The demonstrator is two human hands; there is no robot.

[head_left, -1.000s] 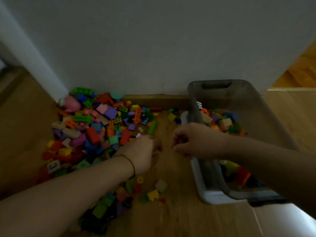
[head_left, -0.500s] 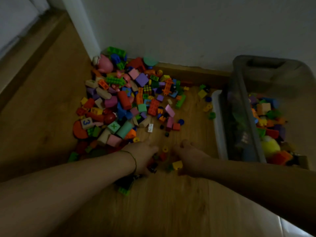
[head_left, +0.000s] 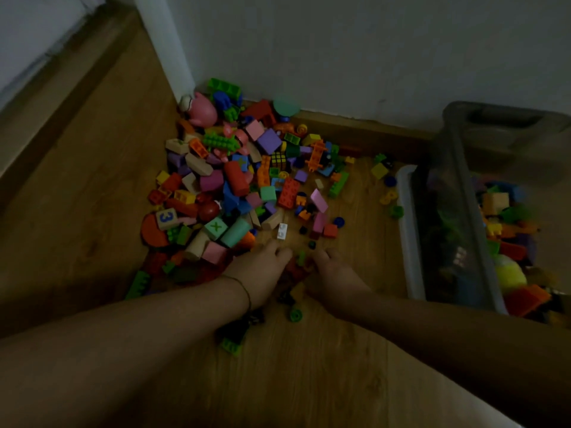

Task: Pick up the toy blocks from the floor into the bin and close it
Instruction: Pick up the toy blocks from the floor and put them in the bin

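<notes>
A big pile of coloured toy blocks (head_left: 241, 180) lies on the wooden floor in the wall corner. To its right stands the see-through grey bin (head_left: 411, 230), open at the top and partly filled with blocks. My left hand (head_left: 259, 270) and my right hand (head_left: 335, 273) rest on the floor at the pile's near edge, thumbs toward each other. They are cupped around a small cluster of blocks (head_left: 296, 270) that sits between them. Both hands' fingers curl in on these blocks. Part of the cluster is hidden under my palms.
A green ring (head_left: 296, 315) and a green brick (head_left: 230, 345) lie loose near my wrists. The white wall and wooden skirting board (head_left: 355, 125) run behind the pile. A grey part with a handle slot (head_left: 500, 122) rises at the bin's far end.
A second ago my hands were raised by the bin's rim. They came down to the floor, and since half a second ago they have drawn closer together around the small blocks.
</notes>
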